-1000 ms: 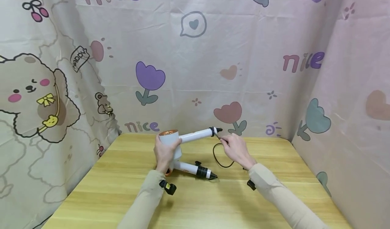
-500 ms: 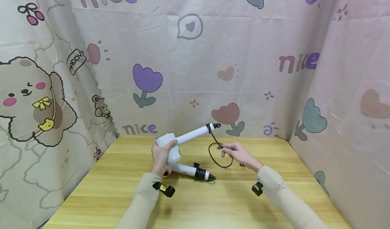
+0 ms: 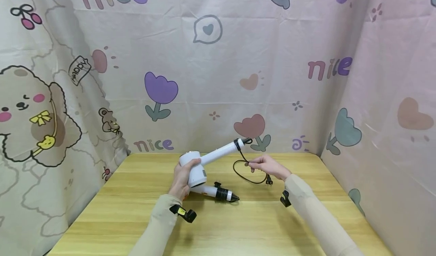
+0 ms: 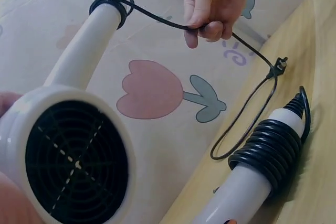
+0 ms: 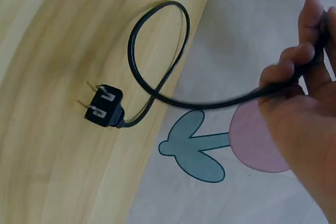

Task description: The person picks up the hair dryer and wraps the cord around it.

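My left hand (image 3: 181,175) grips the head of a white hair dryer (image 3: 196,169), raised over the table with its handle slanting up to the right. Black cord is wound around the handle's end, seen also in the left wrist view (image 4: 108,4). Between its thumb and fingers, my right hand (image 3: 270,166) pinches the loose stretch of cord (image 5: 210,104). The cord loops down to a two-pin plug (image 5: 105,106) at the table. A second white dryer (image 3: 208,190) lies below, black cord coiled tightly around its handle (image 4: 268,150).
The wooden table (image 3: 225,225) reaches back to a patterned curtain (image 3: 204,78), which also hangs along the left and right sides. The second dryer lies close under the raised one, its tip pointing right.
My right hand has moved away from the handle's end, out to the right and lower, drawing the cord along. The held dryer's head has turned, and the plug has come into clearer view.
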Demonstrator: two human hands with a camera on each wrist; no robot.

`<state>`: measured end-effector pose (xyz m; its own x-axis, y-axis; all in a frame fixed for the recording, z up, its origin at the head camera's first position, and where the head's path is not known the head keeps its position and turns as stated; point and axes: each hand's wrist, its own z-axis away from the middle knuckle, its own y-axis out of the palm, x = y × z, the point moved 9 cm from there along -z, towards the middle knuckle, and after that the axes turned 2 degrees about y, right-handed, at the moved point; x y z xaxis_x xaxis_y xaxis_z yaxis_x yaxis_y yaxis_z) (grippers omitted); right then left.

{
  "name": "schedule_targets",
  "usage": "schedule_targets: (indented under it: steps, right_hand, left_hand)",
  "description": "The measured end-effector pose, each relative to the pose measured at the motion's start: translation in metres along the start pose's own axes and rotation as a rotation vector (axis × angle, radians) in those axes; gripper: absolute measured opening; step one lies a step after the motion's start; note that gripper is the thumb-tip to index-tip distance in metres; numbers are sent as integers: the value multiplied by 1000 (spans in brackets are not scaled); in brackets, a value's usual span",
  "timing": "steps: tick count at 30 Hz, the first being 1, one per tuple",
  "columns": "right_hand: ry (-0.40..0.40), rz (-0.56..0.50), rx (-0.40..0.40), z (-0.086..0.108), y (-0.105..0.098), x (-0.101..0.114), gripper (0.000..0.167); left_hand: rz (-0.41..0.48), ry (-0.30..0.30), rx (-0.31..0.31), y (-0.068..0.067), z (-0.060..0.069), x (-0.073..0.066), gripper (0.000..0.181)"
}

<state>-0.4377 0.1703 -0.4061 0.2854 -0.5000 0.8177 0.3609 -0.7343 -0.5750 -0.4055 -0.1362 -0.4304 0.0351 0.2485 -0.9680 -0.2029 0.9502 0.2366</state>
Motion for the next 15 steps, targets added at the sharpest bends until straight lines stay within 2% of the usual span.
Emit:
schedule_targets:
  steps: [3, 6, 12, 15]
  right_hand:
    - [8, 95, -16, -4, -2, 2, 32]
    - [-5, 161, -5, -5, 3, 7, 34]
    - [-22, 183, 40, 0, 16, 13, 37]
    - [-63, 187, 45, 3, 21, 20, 37]
  left_hand:
    - [-21, -13, 26, 2, 0, 3, 75]
    - [-21, -24, 14, -1, -1, 4, 77]
    - [23, 6, -88, -12, -2, -2, 79]
    - [25, 37, -146, -18, -2, -5, 80]
